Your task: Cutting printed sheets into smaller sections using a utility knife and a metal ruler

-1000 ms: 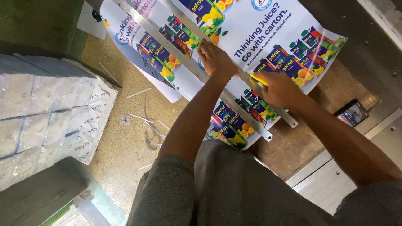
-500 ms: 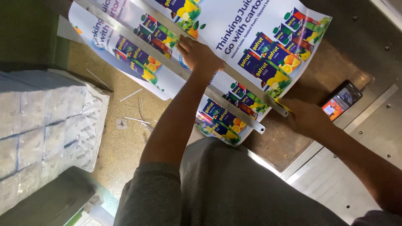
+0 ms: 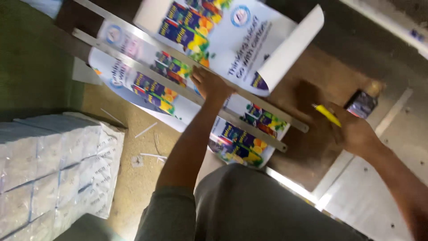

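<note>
l hand (image 3: 210, 85) on ruler (image 3: 249, 100), r hand (image 3: 356, 134) w/ pen (image 3: 327, 114) (yellow)

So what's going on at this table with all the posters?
A person is working over colourful printed posters spread on a brown table. Their left hand presses on a long metal ruler lying across the sheets, with a second metal strip beside it. Their right hand holds a yellow cutter, off to the side near a phone. One poster's corner curls up. Wrapped white bundles sit on the floor.

Motion blur smears the right hand (image 3: 356, 134) and phone (image 3: 362, 103).
</note>
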